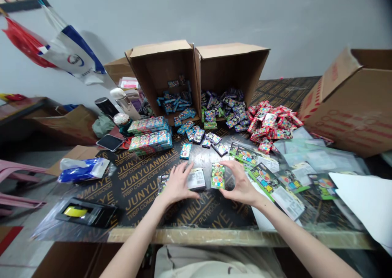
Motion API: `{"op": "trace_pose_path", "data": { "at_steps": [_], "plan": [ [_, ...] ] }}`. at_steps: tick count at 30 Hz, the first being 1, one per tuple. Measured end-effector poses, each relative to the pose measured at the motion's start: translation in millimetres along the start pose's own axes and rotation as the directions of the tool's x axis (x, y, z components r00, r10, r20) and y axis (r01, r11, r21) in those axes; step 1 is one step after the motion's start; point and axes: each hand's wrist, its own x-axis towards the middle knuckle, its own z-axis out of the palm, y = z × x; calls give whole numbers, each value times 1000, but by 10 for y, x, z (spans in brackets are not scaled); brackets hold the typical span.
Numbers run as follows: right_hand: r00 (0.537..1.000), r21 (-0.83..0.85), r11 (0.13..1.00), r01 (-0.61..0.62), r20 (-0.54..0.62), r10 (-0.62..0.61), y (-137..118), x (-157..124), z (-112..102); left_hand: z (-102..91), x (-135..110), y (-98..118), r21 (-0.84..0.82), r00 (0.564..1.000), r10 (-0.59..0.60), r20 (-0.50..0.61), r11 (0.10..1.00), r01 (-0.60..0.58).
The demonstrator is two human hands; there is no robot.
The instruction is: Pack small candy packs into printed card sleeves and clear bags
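My left hand (179, 183) lies across a row of small cardboard boxes, its fingers along the far edge and its thumb along the near edge. To the right of these fingers a dark small box (196, 179) shows a white printed face; a bit of another dark small box (163, 182) shows to the left, and the middle is hidden. My right hand (240, 184) grips a green small box (217, 176) by its two ends, between thumb and forefinger. Beyond the hands lie a blue small box (185, 151) and several loose dark ones (220, 149).
Two open cartons (162, 53) (232, 51) at the back hold small blue and purple boxes. A heap of red boxes (272, 123), flat green printed packs (266, 178) and white sheets (364, 200) are right. Wrapped stacks (151, 141), a phone (109, 143) and a black tape dispenser (87, 212) are left.
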Motion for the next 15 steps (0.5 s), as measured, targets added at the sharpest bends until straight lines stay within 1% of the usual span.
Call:
{"op": "trace_pose_path", "data": {
  "at_steps": [1,2,3,5,7,11,13,15],
  "plan": [
    [1000,-40,999,-2,-4,1,35,-8,2,-10,-14,-66,126,998,41,40,991,-46],
    [1000,-79,997,-2,-9,2,66,-18,11,-10,-30,-112,195,995,66,71,978,-79],
    [1000,-112,994,-3,-15,2,90,-28,24,-1,-48,-137,221,993,86,83,970,-102],
    [999,-153,988,-6,-34,0,116,-55,61,26,-83,-126,201,991,123,51,971,-131],
    [1000,-146,989,-2,-29,-2,110,-85,97,42,-112,-65,158,988,152,6,976,-151],
    [998,-8,1000,17,69,-16,71,-117,108,22,-148,58,105,982,188,-18,977,-185],
    [993,53,999,7,120,-13,74,-102,80,9,-159,82,85,978,210,-12,974,-209],
    [982,80,997,-4,190,-11,95,-73,45,1,-162,85,72,974,226,-2,972,-225]
  ]
}}
